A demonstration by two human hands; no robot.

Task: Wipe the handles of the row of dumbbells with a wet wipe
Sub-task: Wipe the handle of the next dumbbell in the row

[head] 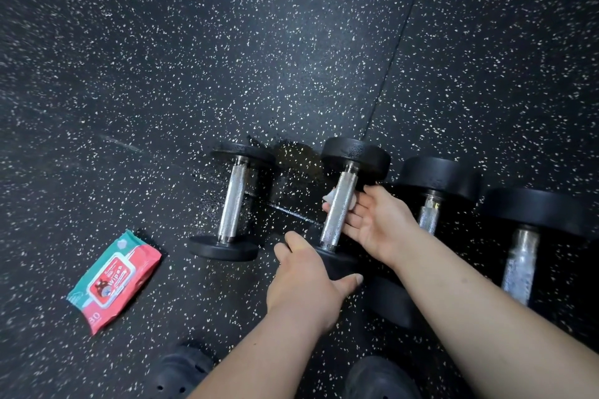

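Dark shoes (181,369) stand on the floor (194,42) at its near edge. Just beyond, the left hand (308,278) grips the near weight of the second dumbbell (356,155) in the row. The right hand (372,220) cups a wipe (330,199) round its metal handle (337,214). A wipes pack (113,282) lies to the left.

**Colours and patterns**

The black rubber floor (201,42) carries white speckles. The round-headed dumbbells (234,201) are black, with silver knurled metal handles (339,204). The flat plastic wipes pack (113,280) is red and teal. The crumpled wet wipe (330,196) is white. The perforated clogs (181,369) are black.
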